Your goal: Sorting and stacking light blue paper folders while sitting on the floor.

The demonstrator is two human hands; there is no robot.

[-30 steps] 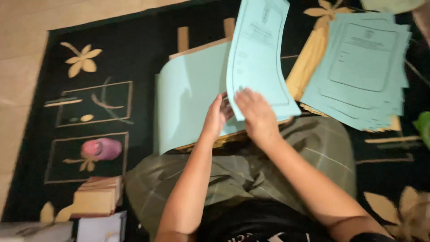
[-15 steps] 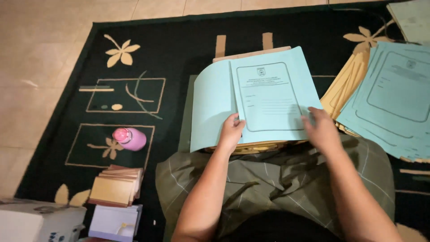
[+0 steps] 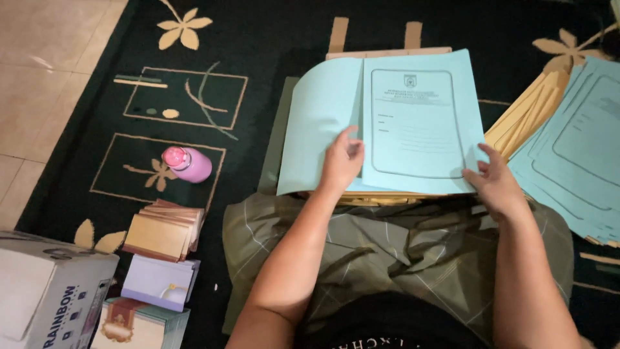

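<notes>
A light blue paper cover (image 3: pixel 420 123) with a printed frame lies on top of a stack in front of my lap. My left hand (image 3: pixel 341 161) presses on its lower left edge, where it meets a plain blue sheet (image 3: pixel 320 123) underneath. My right hand (image 3: pixel 494 181) grips the cover's lower right corner. Beneath the blue sheets a pile of tan papers (image 3: pixel 381 199) shows at the near edge.
More blue covers (image 3: pixel 575 155) fan out on the right over tan sheets (image 3: pixel 529 110). On the dark patterned rug (image 3: pixel 194 77) lie a pink bottle (image 3: pixel 186 164), a stack of brown cards (image 3: pixel 163 229), a small lilac box (image 3: pixel 158 281) and a white carton (image 3: pixel 45 294).
The blue cover was held upright a second ago; it now lies flat on the stack, with my hands at its lower edges. The camera view has moved closer.
</notes>
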